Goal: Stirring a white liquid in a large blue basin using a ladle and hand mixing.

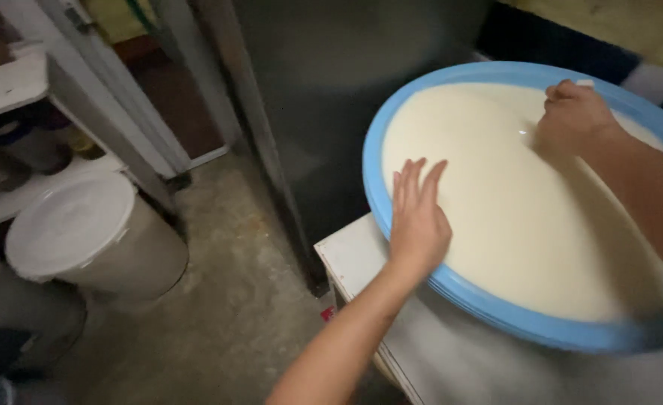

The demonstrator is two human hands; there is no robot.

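Right of frame: blue-rimmed basin (391,202) of cream-white liquid (511,225). Left hand (417,217) flat at rim, fingers spread; right hand (571,116) curled at far edge. Lidded white bucket (76,232) lower left.

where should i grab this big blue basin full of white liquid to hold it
Probably by the blue rim, one hand on each opposite side. The basin is wide, shallow and filled almost to the edge. The left hand is flat at the near-left rim, and the right hand is at the far rim.

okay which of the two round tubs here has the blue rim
The big basin under both hands, filled with cream-coloured liquid, has the blue rim. The other, a bucket on the floor at left, is white with a white lid.
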